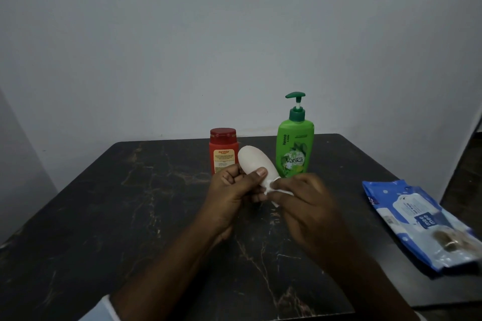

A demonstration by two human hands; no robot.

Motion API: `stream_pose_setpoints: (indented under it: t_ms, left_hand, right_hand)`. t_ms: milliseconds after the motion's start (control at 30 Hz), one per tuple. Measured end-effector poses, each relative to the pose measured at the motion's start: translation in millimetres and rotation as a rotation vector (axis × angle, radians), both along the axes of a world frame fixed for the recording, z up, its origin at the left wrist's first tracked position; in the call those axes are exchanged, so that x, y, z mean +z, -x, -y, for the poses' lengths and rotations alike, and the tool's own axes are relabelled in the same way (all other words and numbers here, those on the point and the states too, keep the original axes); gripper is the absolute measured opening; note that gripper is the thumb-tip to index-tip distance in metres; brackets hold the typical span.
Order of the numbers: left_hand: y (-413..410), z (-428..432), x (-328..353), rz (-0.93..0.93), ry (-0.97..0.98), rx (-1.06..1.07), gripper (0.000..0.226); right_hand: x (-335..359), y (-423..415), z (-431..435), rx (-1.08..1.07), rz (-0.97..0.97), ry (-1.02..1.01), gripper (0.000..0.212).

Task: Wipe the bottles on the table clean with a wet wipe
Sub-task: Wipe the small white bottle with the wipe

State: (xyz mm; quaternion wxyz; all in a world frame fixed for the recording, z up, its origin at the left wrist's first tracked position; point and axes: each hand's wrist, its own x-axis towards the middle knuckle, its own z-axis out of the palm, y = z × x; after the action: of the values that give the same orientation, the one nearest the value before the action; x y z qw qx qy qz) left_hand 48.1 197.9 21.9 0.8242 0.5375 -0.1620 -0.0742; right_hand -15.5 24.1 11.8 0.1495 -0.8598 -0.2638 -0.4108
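Above the dark table (146,190), my left hand (232,193) grips the white bottle (254,164), and my right hand (302,200) pinches a wet wipe (271,191) against its lower end.

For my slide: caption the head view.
Left hand holds white bottle, right hand presses wipe to it; red bottle, green bottle behind.
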Motion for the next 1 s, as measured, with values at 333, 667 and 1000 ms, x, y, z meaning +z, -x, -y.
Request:
stream_pose_setpoints:
  t_ms: [333, 667, 1000]
  left_hand:
    - [-4, -1, 0, 0.020, 0.096, -0.054, 0.057]
    - [1, 0, 3, 0.023, 0.163, -0.122, 0.053]
    - [3, 0, 9, -0.177, 0.315, -0.138, 0.064]
  right_hand:
    - [10, -5, -5, 0.333, -0.570, -1.247, 0.034]
    - [10, -1, -17, 0.765, -1.186, -1.827, 0.028]
    - [11, 9, -16, 0.031, -0.088, -0.895, 0.028]
